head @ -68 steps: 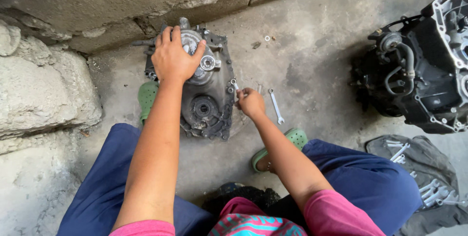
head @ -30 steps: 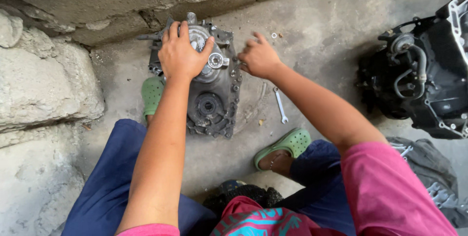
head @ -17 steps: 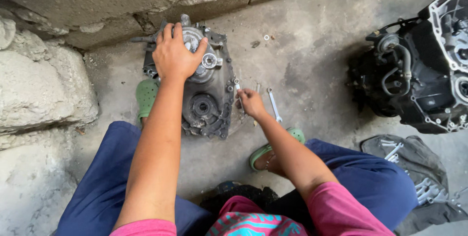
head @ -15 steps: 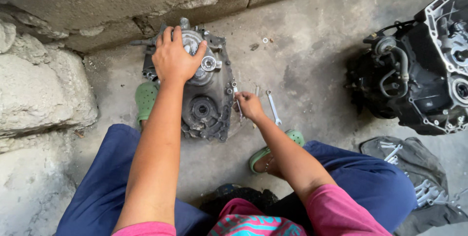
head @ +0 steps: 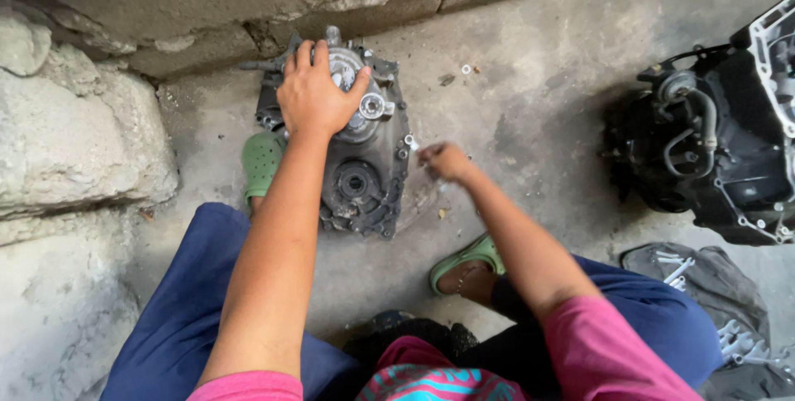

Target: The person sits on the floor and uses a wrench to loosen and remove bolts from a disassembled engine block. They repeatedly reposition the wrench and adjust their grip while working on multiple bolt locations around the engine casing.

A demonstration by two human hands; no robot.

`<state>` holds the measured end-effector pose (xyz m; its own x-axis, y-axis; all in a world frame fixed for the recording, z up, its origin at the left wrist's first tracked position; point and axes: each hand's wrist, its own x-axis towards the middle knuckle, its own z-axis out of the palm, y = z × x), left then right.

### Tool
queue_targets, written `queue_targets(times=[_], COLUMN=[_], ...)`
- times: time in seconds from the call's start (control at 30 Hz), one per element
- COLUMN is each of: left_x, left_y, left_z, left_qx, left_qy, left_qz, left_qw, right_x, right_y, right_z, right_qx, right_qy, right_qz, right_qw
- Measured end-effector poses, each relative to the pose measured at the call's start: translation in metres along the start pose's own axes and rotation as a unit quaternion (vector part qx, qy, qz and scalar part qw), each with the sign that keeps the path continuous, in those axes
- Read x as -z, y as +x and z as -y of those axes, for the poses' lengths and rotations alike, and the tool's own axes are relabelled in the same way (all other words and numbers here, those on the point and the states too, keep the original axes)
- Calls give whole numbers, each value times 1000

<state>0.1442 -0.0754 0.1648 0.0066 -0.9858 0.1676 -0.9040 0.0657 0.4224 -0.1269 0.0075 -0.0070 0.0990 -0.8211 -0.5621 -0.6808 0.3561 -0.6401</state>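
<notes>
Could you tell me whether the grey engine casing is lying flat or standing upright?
Lying flat: the engine casing rests on the concrete floor, left hand pressed on top.

One engine casing (head: 364,169), one engine block (head: 720,152), two green clogs (head: 263,161), two hands (head: 315,94), one grey rag (head: 704,285) with tools.

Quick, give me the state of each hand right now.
Left hand: open, palm spread flat on the engine case cover.
Right hand: closed at the cover's right edge; what it grips cannot be told.
</notes>
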Motion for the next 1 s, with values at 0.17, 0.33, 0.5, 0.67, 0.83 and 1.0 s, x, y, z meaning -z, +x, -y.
queue_targets(times=[0.17, 0.33, 0.5, 0.67, 0.83, 1.0], left_x=[-1, 0, 0, 1, 0, 0], left_y=[0, 1, 0, 2, 0, 1], left_z=[0, 1, 1, 1, 2, 1], left_qx=[11, 10, 6, 7, 3, -1], left_qy=[1, 4, -4, 2, 6, 10], left_qz=[14, 4, 5, 7, 8, -2], left_qw=[1000, 1000, 1000, 1000, 1000, 1000], right_x=[70, 93, 72, -5, -53, -53], right_y=[16, 10, -1, -2, -9, -13], right_z=[51, 98, 56, -2, -7, 5], right_qx=[206, 443, 227, 15, -36, -70], right_qy=[-445, -557, -330, 231, 348, 377], right_qz=[-45, -113, -272, -94, -87, -122], right_qw=[870, 693, 875, 968, 933, 916])
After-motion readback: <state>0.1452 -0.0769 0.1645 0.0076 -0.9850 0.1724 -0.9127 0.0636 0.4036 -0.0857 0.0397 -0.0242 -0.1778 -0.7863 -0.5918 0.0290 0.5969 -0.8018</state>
